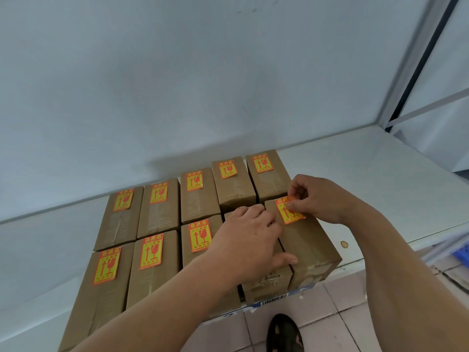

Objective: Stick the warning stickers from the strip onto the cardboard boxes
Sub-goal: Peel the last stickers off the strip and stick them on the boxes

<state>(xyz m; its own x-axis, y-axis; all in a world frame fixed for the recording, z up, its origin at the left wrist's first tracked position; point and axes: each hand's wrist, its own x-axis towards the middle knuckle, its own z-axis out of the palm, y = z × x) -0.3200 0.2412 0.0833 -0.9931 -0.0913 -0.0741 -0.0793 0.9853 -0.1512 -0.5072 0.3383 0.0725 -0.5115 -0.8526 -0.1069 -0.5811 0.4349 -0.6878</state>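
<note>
Several brown cardboard boxes stand in two rows on a white shelf. Most carry a yellow-and-orange warning sticker on top. The front right box has a sticker on its far end, slightly askew. My right hand pinches this sticker's top edge with fingertips and thumb. My left hand lies flat over the neighbouring front box, thumb against the right box's side. That box's top is hidden under my hand. No sticker strip is in view.
A pale wall rises behind the boxes. The shelf's metal upright stands at the far right. Below the shelf edge are floor tiles and my dark shoe. A blue crate shows at the right edge.
</note>
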